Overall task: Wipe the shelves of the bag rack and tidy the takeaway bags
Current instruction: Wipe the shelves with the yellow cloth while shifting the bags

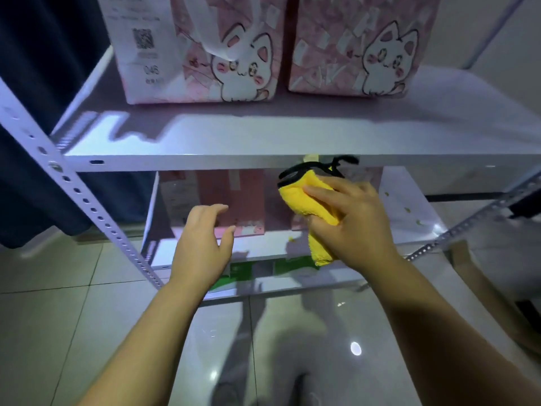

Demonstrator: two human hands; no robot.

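Head view: a white bag rack (pixel 87 200) seen from above and in front, with both bare forearms reaching toward it.
Top shelf (pixel 263 139): 2 pink takeaway bags with a white cat print stand side by side toward the back, the left bag (pixel 205 54) and the right bag (pixel 360 48) nearly touching.
Lower shelf (pixel 409 212): a third pink bag, the lower bag (pixel 231 200), stands on it, partly hidden by the top shelf.
Cloth (pixel 310 206): yellow with black edging, folded, held just under the top shelf's front edge.
Right hand (pixel 354 224): fingers curl over the cloth and grip it; the cloth's lower end hangs below the palm.
Left hand (pixel 202 244): holds nothing, fingers loosely spread, thumb apart, in front of the lower bag.
Bottom level: green-printed items (pixel 234 273), too blurred to identify.
Floor (pixel 58 317): pale glossy tiles.
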